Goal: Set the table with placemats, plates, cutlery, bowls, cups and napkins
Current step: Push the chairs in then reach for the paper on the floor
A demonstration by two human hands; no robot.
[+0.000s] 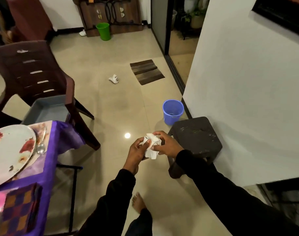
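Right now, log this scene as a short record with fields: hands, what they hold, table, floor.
left hand: left hand pinches the crumpled white paper
right hand: right hand has its grip on the same paper, fingers curled round it
table: floral plate on a placemat, spoon beside it to the right, purple tablecloth beneath
napkin: checked cloth at the table's near edge
floor: second crumpled white piece, blue bucket, green bucket, striped mat
seating: dark stool, brown chair
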